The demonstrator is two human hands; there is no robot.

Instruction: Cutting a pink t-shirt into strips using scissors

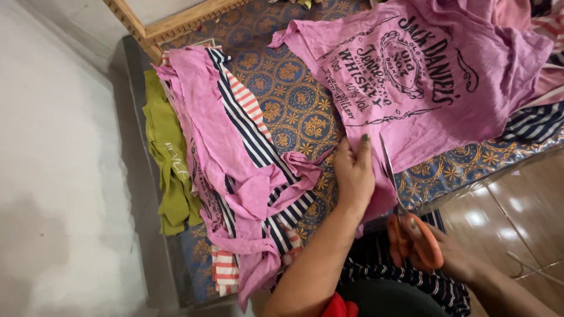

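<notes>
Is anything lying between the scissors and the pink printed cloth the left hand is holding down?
Nothing visible. The scissors in the right hand already meet the pink cloth beside the left hand.

Pink printed shirt (423, 76), orange-handled scissors (411, 235), olive cloth (167, 158), and blue mattress cover (294, 100) patterned with gold medallions.

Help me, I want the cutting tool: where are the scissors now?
In the head view, the orange-handled scissors sit lower right in the right hand, blades running up into the pink printed shirt, just right of the left hand.
</notes>
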